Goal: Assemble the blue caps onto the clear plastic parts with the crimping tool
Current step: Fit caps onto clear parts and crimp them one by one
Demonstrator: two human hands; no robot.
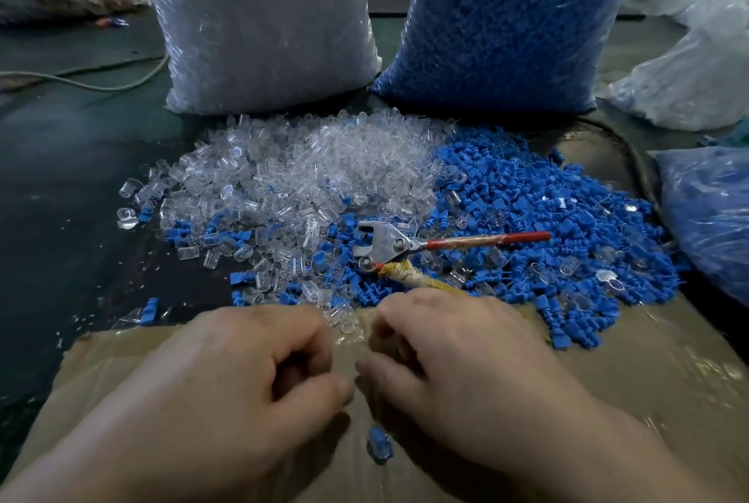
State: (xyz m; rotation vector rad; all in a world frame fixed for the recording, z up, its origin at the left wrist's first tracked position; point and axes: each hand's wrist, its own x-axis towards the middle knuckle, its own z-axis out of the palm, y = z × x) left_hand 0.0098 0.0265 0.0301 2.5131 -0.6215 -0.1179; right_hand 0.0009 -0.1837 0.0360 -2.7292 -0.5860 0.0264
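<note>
Left hand (243, 373), right hand (458, 360) curled; grasp under fingers (312, 340) not visible.

loose heap of little clear plastic parts (308, 174) up at 12 o'clock, blue caps (547, 219) piled at 2 o'clock and spilling into them, crimping tool (389, 247) lying flat where both mix, metal head toward 9, red handle out to 3, yellowish taped handle toward 5, one capped part (379, 444) alone at 6
</note>
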